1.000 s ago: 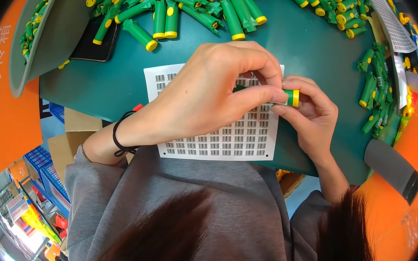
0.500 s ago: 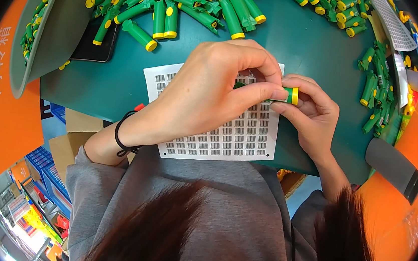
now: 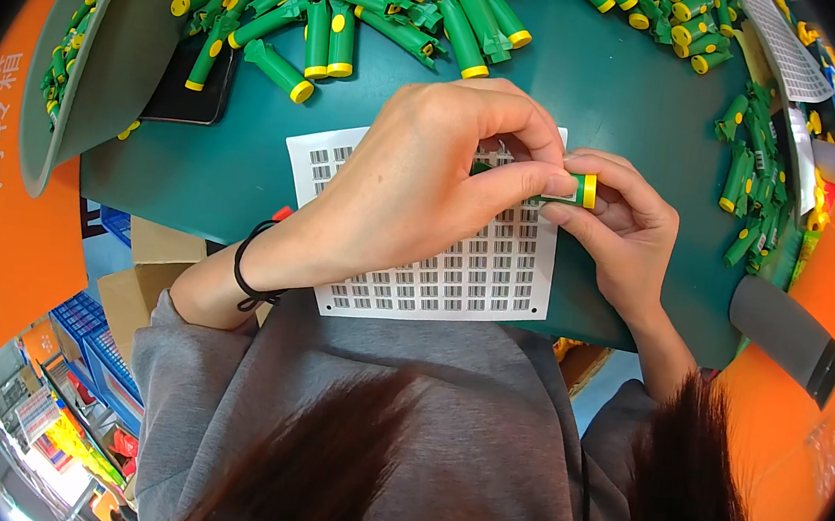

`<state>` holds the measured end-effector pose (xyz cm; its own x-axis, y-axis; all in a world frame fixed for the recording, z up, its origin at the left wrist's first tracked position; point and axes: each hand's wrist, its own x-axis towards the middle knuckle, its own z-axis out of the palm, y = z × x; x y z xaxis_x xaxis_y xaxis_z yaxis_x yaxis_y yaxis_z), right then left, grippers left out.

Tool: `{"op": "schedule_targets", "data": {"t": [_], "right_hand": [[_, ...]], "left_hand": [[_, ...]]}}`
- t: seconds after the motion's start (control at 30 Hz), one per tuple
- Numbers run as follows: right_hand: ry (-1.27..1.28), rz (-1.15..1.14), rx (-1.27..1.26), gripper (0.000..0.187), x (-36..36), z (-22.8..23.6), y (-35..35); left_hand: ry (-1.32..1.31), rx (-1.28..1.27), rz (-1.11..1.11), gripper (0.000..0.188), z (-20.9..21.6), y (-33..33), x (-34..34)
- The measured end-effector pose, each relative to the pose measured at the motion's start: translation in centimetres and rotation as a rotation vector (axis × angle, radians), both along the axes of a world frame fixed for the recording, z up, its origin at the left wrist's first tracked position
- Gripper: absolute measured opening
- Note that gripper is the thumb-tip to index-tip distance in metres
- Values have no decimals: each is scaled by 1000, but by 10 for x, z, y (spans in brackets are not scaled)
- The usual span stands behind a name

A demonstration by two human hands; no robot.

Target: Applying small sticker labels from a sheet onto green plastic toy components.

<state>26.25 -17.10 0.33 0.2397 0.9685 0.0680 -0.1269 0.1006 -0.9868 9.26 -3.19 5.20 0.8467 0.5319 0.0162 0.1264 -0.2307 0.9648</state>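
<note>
A green plastic tube with a yellow end ring [image 3: 588,192] is held between my two hands, over a white sheet of barcode stickers [image 3: 490,286]. My left hand [image 3: 416,175] is closed on the tube's left part, its thumb pressed along the side. A small whitish label shows at the thumb tip, partly covered. With thumb and fingers, my right hand [image 3: 631,219] pinches the tube near its yellow end. Most of the tube is hidden behind the left fingers. The sheet lies flat on the green table [image 3: 643,111], its middle covered by my left hand.
Many similar green tubes [image 3: 341,37] are heaped at the far side. Another pile [image 3: 759,183] lies at the right, beside a grey cylinder [image 3: 787,336]. A grey bin [image 3: 121,51] with green pieces stands left, near a dark flat object [image 3: 191,88]. Orange boxes [image 3: 17,192] flank the table.
Almost nothing differs. My left thumb and wrist have shifted very slightly; both hands keep the tube in the same place.
</note>
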Motion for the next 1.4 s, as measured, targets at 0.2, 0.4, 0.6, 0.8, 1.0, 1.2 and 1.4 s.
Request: {"op": "schedule_targets", "data": {"t": [0.2,0.4,0.6,0.8,1.0,1.2,1.4], "right_hand": [[6,-11,-8,41,-1,1,0],[28,-19,-31,41,-1,0,0],[-2,0,-19,42,5,-1,-3],[-53,-16,-36,55,0,-2,1],[-331,-290,60,44,10,15,17],[-621,-60,-332,37,6,19,14],[-474,-151,-362,42,-6,17,3]], "left_hand": [[10,-5,-1,9,-2,0,1],[4,67,23,15,-6,-4,2],[185,-248,-80,28,-5,1,1],[-104,-93,-79,33,-27,-11,10],[-215,100,357,42,15,40,-39],[257,1479,1306,26,90,139,-209],[319,271,607,34,3,18,-145]]}}
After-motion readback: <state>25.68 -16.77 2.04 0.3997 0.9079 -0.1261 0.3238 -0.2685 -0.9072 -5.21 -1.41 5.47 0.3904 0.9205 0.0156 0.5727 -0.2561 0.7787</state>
